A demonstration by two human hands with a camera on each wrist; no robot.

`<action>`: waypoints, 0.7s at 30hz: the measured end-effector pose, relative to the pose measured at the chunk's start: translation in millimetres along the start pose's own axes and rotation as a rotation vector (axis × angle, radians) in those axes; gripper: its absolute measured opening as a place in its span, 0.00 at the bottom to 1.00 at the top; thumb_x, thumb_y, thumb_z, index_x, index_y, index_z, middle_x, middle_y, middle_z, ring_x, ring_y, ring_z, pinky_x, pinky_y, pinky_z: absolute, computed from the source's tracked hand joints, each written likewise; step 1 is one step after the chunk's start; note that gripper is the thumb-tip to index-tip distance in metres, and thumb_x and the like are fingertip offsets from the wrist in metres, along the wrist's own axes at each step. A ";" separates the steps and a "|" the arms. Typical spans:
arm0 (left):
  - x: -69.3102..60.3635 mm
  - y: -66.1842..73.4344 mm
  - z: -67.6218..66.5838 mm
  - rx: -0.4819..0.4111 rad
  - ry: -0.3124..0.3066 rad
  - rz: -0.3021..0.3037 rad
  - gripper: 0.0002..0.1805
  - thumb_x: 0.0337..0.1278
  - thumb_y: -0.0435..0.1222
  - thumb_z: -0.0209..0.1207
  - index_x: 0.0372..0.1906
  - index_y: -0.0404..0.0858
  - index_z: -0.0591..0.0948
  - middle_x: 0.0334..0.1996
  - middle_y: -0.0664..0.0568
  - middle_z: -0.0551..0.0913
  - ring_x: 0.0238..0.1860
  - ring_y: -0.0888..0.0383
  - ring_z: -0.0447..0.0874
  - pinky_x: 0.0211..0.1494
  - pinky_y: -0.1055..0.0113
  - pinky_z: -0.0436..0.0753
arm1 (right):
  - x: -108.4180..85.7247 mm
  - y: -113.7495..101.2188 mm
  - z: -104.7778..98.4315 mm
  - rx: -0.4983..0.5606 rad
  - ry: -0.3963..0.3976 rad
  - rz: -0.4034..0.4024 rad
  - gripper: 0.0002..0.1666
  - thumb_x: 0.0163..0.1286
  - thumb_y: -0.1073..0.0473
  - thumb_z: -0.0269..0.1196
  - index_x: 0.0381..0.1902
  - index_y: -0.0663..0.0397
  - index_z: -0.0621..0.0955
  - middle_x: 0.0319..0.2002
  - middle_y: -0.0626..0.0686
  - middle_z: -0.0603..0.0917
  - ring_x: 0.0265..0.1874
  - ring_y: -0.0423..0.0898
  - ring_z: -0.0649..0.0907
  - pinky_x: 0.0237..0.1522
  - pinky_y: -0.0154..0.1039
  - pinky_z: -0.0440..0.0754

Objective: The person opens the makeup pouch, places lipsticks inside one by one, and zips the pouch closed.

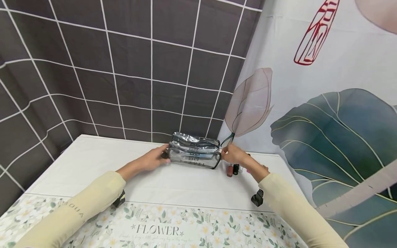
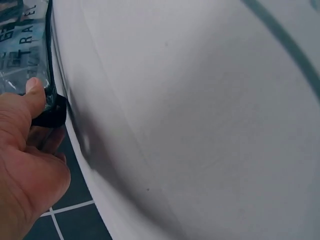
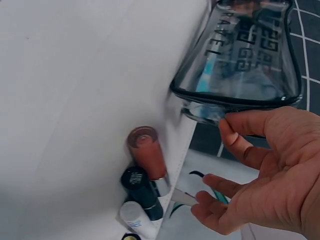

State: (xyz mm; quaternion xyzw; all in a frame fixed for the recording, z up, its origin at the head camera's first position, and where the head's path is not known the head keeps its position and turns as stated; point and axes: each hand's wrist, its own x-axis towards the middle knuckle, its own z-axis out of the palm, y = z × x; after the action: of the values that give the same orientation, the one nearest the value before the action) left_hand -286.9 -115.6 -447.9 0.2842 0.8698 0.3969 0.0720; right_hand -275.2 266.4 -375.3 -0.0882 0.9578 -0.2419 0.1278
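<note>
A clear plastic travel pouch (image 1: 195, 159) with black edging and dark lettering stands near the back of the white table. My left hand (image 1: 152, 159) grips its left end; in the left wrist view the thumb (image 2: 35, 97) presses on the clear side by a black tab (image 2: 52, 114). At the other end, my right hand (image 1: 233, 154) pinches the pouch's corner between thumb and index finger, the other fingers loosely bent. Something light blue shows through the plastic in the right wrist view. The pouch's far side is hidden.
Close to the right hand lie a reddish-brown cosmetic tube (image 3: 150, 160), a black tube (image 3: 142, 192) and a white one (image 3: 137, 220). A floral cloth (image 1: 155, 224) covers the table's front. Behind rises a dark gridded curtain (image 1: 130, 86), with a leaf-printed one (image 1: 310, 137) at right.
</note>
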 end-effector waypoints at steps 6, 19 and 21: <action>0.2 2.2 4.2 0.042 0.000 -0.043 0.41 0.79 0.38 0.63 0.88 0.29 0.63 0.75 0.32 0.80 0.83 0.29 0.68 0.88 0.31 0.66 | 5.1 3.8 4.4 -0.011 -0.030 0.038 0.05 0.77 0.63 0.65 0.44 0.59 0.87 0.61 0.65 0.87 0.46 0.52 0.81 0.55 0.49 0.80; 6.1 -25.1 4.1 0.157 0.042 0.020 0.46 0.75 0.50 0.69 0.83 0.25 0.68 0.79 0.25 0.74 0.84 0.24 0.61 0.87 0.23 0.59 | 3.0 2.1 1.6 -0.082 -0.055 0.018 0.11 0.79 0.56 0.67 0.50 0.57 0.89 0.62 0.65 0.88 0.58 0.56 0.85 0.71 0.61 0.83; 5.6 -17.4 1.4 0.154 0.030 0.014 0.46 0.74 0.48 0.70 0.84 0.25 0.68 0.78 0.26 0.75 0.83 0.24 0.63 0.87 0.24 0.60 | 2.5 2.6 1.8 -0.077 -0.055 0.017 0.11 0.80 0.56 0.67 0.49 0.56 0.89 0.60 0.65 0.90 0.56 0.58 0.89 0.71 0.61 0.83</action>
State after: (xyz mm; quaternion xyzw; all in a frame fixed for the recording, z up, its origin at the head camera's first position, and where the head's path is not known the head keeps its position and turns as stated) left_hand -298.6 -120.7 -461.0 0.2889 0.8967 0.3335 0.0341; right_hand -277.4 267.3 -378.6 -0.0913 0.9633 -0.2011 0.1525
